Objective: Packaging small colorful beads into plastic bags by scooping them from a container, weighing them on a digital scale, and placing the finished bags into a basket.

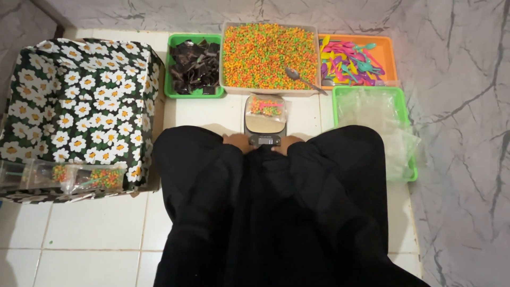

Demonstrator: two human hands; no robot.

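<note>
Resting at the near edge of a small grey digital kitchen scale (265, 125), left hand (237, 141) and right hand (287, 143); grips hidden by black sleeves.

Shiny plastic, soft cloth and smooth tiles

The small bag (267, 107) is clear, shiny plastic and lies on the scale (264, 127), whose top looks like smooth metal. The spoon (303, 79) is shiny metal. The green tray (170, 64) and orange tray (388, 56) are smooth plastic. The flowered box (79, 101) looks like matt cloth. The black sleeves (212, 175) are soft cloth. The floor tiles (95, 228) are glossy.
</note>
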